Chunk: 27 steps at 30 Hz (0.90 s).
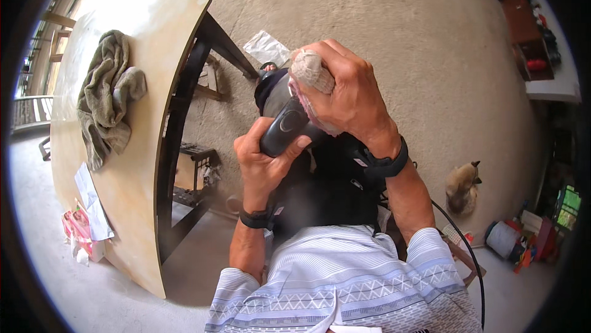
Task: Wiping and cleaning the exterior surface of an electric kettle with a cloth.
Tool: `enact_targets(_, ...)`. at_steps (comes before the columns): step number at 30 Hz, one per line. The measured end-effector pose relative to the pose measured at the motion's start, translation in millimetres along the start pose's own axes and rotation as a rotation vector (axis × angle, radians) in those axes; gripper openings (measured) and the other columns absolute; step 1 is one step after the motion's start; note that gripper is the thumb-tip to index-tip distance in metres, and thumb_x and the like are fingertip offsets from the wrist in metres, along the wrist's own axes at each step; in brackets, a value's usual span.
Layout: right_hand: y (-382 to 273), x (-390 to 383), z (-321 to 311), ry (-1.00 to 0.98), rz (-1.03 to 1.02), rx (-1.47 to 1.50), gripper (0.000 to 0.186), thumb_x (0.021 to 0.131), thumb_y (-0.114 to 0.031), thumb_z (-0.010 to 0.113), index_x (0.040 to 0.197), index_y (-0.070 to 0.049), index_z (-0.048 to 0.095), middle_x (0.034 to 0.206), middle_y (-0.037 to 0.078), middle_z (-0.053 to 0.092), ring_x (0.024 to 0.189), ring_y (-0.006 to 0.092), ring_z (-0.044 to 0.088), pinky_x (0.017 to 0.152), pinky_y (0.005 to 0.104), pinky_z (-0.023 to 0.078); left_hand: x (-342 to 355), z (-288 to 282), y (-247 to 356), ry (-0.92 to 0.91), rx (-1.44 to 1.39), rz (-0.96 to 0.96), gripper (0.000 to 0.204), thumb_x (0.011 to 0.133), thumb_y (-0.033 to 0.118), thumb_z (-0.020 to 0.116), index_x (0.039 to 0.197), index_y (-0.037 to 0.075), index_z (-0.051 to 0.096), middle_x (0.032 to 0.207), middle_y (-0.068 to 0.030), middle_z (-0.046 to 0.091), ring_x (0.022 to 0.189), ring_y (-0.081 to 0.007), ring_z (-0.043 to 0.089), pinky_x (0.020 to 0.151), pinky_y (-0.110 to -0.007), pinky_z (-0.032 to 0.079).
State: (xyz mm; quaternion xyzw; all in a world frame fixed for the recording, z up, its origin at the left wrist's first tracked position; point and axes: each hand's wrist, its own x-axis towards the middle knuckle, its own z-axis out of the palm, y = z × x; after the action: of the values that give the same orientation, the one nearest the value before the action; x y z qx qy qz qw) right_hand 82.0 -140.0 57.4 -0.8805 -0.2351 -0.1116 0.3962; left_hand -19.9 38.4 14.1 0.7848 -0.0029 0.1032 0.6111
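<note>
My left hand is wrapped round the black handle of a dark grey object held over my lap, whose exact kind I cannot make out. My right hand grips a crumpled cloth, cream with pinkish edges, against the object's upper right side. Its fingertips are partly hidden. Black bands are round both my wrists. The far end of the object is partly behind the cloth and my right hand.
At left, a pale table bears a grey-green towel and papers. Beneath and beside it are a stool and black crate. At right are a cat, a dark cable and assorted items.
</note>
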Motion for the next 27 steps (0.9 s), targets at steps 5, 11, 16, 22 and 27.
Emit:
enact_targets(5,7,15,-3,0.009,0.096,-0.043,0.024,0.095,-0.020,0.080,0.110,-0.003,0.073,0.095,0.017,0.076,0.085,0.0341,0.078,0.076,0.0421,0.060,8,-2,2,0.002,0.044,0.065,0.041,0.081,0.030,0.098,0.098,0.002,0.074,0.074,-0.0050,0.068,0.064,-0.0125,0.063,0.063,-0.030,0.051)
enact_targets(11,50,9,-31,0.230,0.260,0.145,0.036,0.103,-0.037,0.073,0.111,-0.002,0.074,0.090,0.016,0.079,0.082,0.0357,0.080,0.075,0.0424,0.064,2,-7,-7,-0.002,0.019,0.060,0.044,0.080,0.034,0.098,0.094,0.001,0.072,0.072,-0.0026,0.063,0.065,-0.0112,0.059,0.063,-0.029,0.047)
enact_targets(16,5,-17,-21,0.126,-0.107,0.297,0.036,0.097,-0.032,0.078,0.118,-0.003,0.073,0.109,0.011,0.078,0.108,0.0337,0.075,0.095,0.0469,0.060,-3,-15,-9,-0.026,-0.002,0.040,0.047,0.079,0.038,0.098,0.094,0.002,0.072,0.073,-0.0021,0.061,0.066,-0.0126,0.056,0.064,-0.031,0.045)
enact_targets(22,5,0,4,-0.069,-0.444,0.131,0.035,0.086,-0.025,0.084,0.111,-0.005,0.072,0.113,0.010,0.074,0.108,0.0357,0.071,0.092,0.0446,0.056,-4,-15,-15,-0.012,0.087,0.056,0.056,0.074,0.049,0.099,0.094,0.003,0.073,0.073,-0.0030,0.064,0.064,-0.0181,0.057,0.067,-0.033,0.046)
enact_targets(27,8,11,6,-0.083,-0.282,0.191,0.024,0.091,-0.019,0.081,0.103,0.000,0.074,0.095,0.015,0.077,0.093,0.0388,0.076,0.103,0.0515,0.056,-5,-6,-15,0.024,0.045,0.015,0.058,0.075,0.051,0.099,0.095,0.002,0.073,0.074,-0.0027,0.063,0.067,-0.0168,0.058,0.067,-0.033,0.048)
